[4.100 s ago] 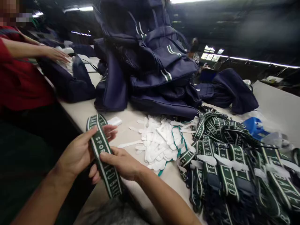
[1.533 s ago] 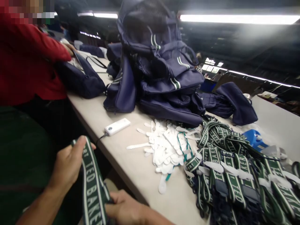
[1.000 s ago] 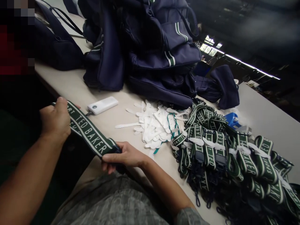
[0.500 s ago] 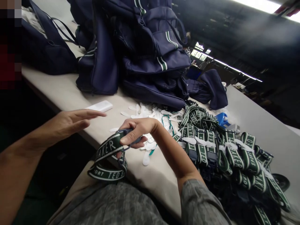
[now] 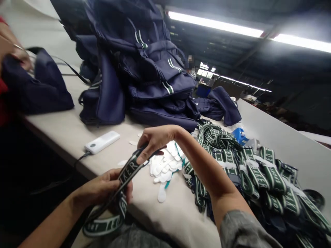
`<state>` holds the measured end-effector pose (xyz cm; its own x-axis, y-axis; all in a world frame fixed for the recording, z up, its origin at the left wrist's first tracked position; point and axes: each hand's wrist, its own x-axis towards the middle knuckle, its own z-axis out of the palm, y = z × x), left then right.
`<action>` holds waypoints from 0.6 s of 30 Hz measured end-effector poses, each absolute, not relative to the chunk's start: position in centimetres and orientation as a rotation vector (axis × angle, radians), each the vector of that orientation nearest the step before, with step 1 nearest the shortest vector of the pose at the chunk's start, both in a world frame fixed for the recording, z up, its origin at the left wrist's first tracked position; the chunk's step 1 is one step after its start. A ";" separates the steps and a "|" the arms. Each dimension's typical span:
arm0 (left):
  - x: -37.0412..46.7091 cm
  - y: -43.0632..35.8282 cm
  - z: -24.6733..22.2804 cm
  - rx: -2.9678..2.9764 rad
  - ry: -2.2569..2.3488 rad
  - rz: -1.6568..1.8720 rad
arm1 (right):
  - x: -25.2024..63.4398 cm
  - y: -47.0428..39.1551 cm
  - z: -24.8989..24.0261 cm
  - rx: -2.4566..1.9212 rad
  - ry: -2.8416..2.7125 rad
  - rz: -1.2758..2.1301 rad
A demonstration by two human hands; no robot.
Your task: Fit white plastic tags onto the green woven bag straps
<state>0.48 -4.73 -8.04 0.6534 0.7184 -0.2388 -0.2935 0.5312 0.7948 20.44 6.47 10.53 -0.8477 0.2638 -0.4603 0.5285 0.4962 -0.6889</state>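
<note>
A green strap (image 5: pixel 105 225) with white lettering and white edges hangs in loops at the table's front edge. My right hand (image 5: pixel 154 140) pinches its upper end between thumb and fingers, near a dark fitting. Lower down, my left hand (image 5: pixel 110 187) is closed around the same strap; some of its fingers are hidden behind the webbing. Just beyond my right hand lies a heap of white paper tags (image 5: pixel 165 165) with teal cord among them. To the right is a large pile of similar green straps (image 5: pixel 261 175), bundled with white bands.
Navy bags (image 5: pixel 160 79) are stacked at the back of the table (image 5: pixel 64 127). A white power bank (image 5: pixel 103 142) with a black cable lies near the left edge. A blue object (image 5: pixel 240 136) sits behind the straps. At far left, another person's hand (image 5: pixel 23 58) touches a navy bag.
My left hand, open and apart from the strap before, has moved right and closed on it. The strap now stretches between both hands. The view has shifted, showing the other person's hand.
</note>
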 end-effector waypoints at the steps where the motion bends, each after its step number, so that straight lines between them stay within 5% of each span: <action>1: 0.4 -5.0 -8.6 0.837 0.609 0.609 | 20.1 6.2 10.8 0.712 2.502 -1.097; 5: -0.5 -4.8 -10.1 0.971 0.723 0.565 | 18.0 3.9 11.0 0.902 2.815 -0.111; 8: -1.4 -4.2 -10.0 1.018 0.845 0.764 | 16.7 1.4 10.2 1.004 2.984 0.330; 18: -7.6 -2.4 -5.0 1.307 1.547 1.571 | 14.1 -3.2 0.4 1.146 3.377 0.554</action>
